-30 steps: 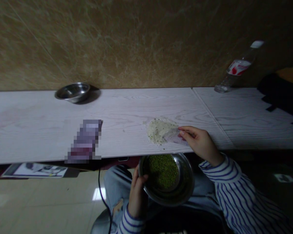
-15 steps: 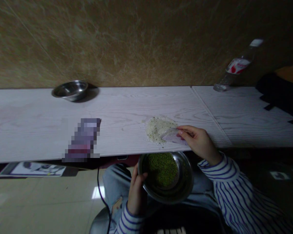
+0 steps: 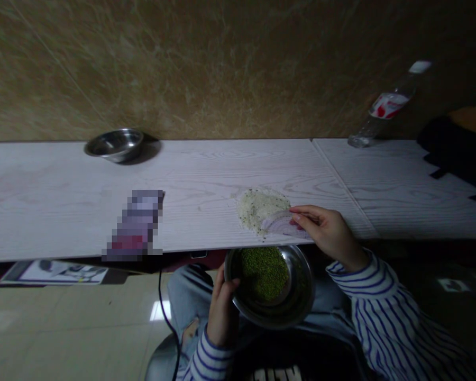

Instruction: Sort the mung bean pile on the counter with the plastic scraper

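Observation:
My left hand [image 3: 222, 307] grips the left rim of a steel bowl [image 3: 297, 296] below the table's front edge, over my lap. The bowl holds a heap of green beans [image 3: 264, 272]. My right hand [image 3: 327, 233] rests on the white wooden table [image 3: 206, 174], fingers pinched on a thin pale card or sheet [image 3: 280, 225]. The card's edge touches the right side of a pile of whitish grains [image 3: 257, 209] dotted with a few green beans near the table's front edge.
An empty steel bowl [image 3: 115, 144] stands at the back left by the wall. A blurred flat object [image 3: 137, 222] lies left of the grain pile. A plastic bottle [image 3: 388, 103] leans at the back right, dark cloth [image 3: 456, 153] beside it. A cable [image 3: 162, 301] hangs below.
The card in my right hand has tilted and pressed closer against the grain pile. My left hand and the bowl of beans have barely moved.

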### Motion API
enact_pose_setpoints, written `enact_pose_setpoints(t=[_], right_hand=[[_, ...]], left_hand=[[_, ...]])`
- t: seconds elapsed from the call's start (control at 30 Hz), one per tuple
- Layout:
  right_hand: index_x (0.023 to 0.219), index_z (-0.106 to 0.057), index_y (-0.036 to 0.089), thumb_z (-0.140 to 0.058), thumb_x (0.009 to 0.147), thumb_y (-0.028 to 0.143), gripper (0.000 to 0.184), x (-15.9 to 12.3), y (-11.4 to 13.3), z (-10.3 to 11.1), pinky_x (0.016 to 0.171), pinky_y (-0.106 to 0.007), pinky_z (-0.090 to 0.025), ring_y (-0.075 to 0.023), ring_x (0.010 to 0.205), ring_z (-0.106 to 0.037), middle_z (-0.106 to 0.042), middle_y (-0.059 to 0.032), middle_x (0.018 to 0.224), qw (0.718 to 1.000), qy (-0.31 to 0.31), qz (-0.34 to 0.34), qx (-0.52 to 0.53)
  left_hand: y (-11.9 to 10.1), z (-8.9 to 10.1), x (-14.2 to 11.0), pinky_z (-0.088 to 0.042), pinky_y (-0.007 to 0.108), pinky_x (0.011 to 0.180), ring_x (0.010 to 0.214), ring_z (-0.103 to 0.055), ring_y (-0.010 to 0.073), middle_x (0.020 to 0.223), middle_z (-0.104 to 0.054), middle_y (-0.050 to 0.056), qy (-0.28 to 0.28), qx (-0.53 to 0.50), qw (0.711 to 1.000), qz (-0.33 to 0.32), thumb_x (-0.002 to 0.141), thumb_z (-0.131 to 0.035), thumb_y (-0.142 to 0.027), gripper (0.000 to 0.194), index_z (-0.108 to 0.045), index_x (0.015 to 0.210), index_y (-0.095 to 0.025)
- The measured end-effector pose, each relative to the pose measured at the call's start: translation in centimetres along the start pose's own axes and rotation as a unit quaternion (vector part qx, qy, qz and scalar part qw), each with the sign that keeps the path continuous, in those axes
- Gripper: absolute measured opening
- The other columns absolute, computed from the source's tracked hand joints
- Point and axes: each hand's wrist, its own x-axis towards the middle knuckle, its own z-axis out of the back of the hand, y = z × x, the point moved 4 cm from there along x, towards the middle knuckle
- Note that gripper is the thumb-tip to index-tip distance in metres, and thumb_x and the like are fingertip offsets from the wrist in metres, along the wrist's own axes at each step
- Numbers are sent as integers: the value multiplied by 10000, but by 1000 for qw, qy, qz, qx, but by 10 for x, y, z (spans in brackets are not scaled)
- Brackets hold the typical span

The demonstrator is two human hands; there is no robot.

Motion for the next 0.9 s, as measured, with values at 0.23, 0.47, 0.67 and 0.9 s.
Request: enact_pose_setpoints(t=[0.23, 0.47, 0.67, 0.9], right_hand=[[949, -779, 162, -718, 816, 455, 328, -2, -4, 6, 689, -353, -617, -234, 748, -756, -791, -94, 787, 1000, -15, -10, -12], [966, -780, 150, -704, 829, 434, 324, -2, -3, -1, 683, -349, -620, -231, 745, -758, -792, -100, 791, 1000, 6, -11, -10], [960, -783, 150, -715, 812, 461, 351, -6, -5, 0, 682, -347, -618, -233, 744, -758, -791, -103, 798, 1000, 13, -19, 10], [950, -784, 161, -708, 824, 437, 313, -9, -3, 1, 707, -355, -619, -229, 741, -756, -791, -96, 788, 1000, 12, -18, -2]], left_hand=[[1, 0, 0, -326, 512, 1179, 1402, -463, 346, 1360, -669, 67, -1, -28, 999, 20, 760, -660, -335, 502, -685, 1256, -267], [-2, -2, -2, -323, 527, 1180, 1389, -480, 356, 1354, -672, 76, 1, -32, 999, 17, 765, -651, -330, 488, -694, 1245, -258], [2, 1, 0, -309, 510, 1190, 1409, -456, 340, 1367, -665, 72, 4, -36, 999, 17, 769, -650, -316, 523, -670, 1288, -257], [-1, 0, -1, -331, 539, 1172, 1375, -492, 356, 1340, -681, 74, -8, -22, 999, 23, 765, -641, -322, 518, -677, 1277, -256]])
